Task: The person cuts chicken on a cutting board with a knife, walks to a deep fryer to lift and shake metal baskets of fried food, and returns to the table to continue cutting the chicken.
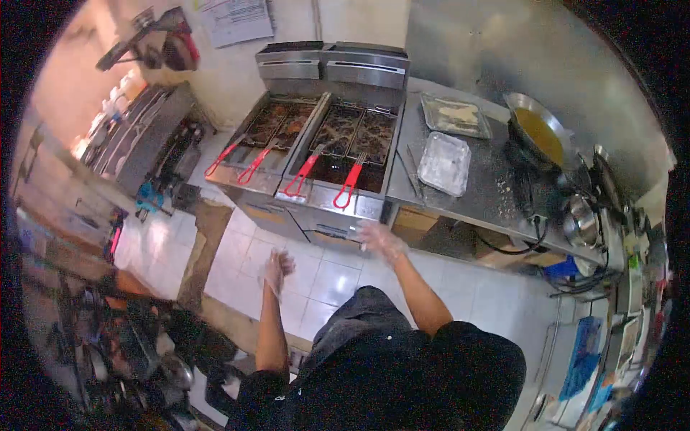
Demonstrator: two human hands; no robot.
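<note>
My left hand (277,270), in a clear plastic glove, hangs over the tiled floor with fingers loosely bent and nothing visible in it. My right hand (381,243), gloved likewise, is in front of the fryer's lower right front, fingers apart and empty. A double-tank deep fryer (327,205) stands before me. Several wire fry baskets (336,129) sit in its dark oil, their red handles (348,188) pointing toward me. Brown pieces of food (295,126) show in the left tank.
On the steel counter (492,176) at right are a flour-dusted white tray (444,164), another tray (454,116) with pale contents, tongs (415,171) and a wok (535,129) of yellowish liquid. A metal bowl (578,219) is farther right. Shelves with kitchenware (136,345) stand at lower left.
</note>
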